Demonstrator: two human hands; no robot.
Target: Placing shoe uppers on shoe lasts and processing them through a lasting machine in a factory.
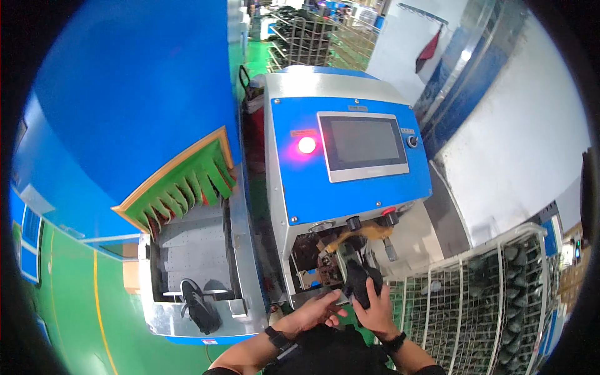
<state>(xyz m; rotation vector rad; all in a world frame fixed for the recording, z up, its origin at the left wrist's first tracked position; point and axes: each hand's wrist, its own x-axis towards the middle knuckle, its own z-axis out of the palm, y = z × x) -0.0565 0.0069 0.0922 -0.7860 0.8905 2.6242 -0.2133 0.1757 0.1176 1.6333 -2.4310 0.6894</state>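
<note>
A black shoe is tipped up at the working opening of the blue and grey machine. My right hand grips it from the near right side, fingers spread over its dark surface. Just to the left, my left hand is held below the opening with thumb and fingers apart, near the shoe; nothing shows in it. Inside the opening are metal parts and a yellowish strip, partly hidden by the shoe. Another black shoe with a pale sole edge rests at the near end of the conveyor.
Green flaps hang in the blue tunnel's mouth over the conveyor. The machine's front bears a lit red lamp, a dark screen and knobs. A white wire rack with rows of dark items stands close on the right.
</note>
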